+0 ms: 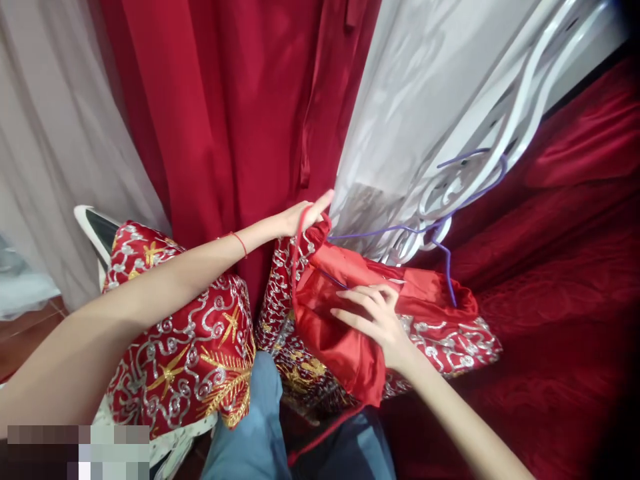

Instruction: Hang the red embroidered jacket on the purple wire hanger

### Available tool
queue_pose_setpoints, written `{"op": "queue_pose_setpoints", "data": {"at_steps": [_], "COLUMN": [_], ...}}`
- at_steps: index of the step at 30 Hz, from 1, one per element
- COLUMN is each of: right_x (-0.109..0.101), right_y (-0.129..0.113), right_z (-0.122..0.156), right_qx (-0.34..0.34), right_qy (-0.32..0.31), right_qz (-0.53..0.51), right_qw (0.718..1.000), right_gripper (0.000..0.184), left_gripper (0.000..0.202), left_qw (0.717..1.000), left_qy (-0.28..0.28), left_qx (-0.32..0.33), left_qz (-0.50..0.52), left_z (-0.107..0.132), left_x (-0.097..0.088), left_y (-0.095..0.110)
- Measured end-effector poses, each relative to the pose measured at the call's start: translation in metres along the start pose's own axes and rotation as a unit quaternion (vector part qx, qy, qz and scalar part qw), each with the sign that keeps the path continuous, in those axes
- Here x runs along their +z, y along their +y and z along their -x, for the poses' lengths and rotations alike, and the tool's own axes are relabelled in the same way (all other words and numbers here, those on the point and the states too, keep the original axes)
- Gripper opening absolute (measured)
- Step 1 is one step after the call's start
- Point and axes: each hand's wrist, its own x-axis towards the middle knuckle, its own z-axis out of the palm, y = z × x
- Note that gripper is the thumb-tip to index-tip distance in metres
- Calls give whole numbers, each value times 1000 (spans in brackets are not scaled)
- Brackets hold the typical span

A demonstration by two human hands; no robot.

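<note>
A red garment with silver and gold embroidery and a shiny red lining lies bunched before me. At its upper left edge, my left hand is closed on the cloth, and a red cord loops over the fingers. My right hand rests on the satin lining with its fingers spread. A purple wire hanger runs from beside my left hand to the garment's right end. Part of the hanger is hidden by the cloth.
More embroidered red cloth drapes over a chair at the left. Behind hang a red curtain-like cloth and white cloth. White curled metalwork stands at upper right, beside dark red fabric. My blue trousers show below.
</note>
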Motion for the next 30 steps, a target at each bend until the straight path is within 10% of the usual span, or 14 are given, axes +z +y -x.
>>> {"op": "queue_pose_setpoints", "data": {"at_steps": [6,16,25,30], "right_x": [-13,-8,-8,0], "right_y": [-9,9,8,8], "right_z": [-24,-95,-106,-112], "right_qx": [165,123,158,156], "right_qy": [99,83,34,34], "right_qz": [-52,277,245,221], "right_qw": [980,949,956,962], "right_gripper": [15,22,55,43], "left_gripper": [77,53,53,61], "left_qw": [960,985,968,957], "left_qy": [-124,-135,-151,-169], "left_qx": [-192,-12,-42,-58], "left_qz": [160,110,198,228], "left_z": [-6,3,4,5], "left_x": [-5,5,8,7], "left_y": [-3,5,9,8]}}
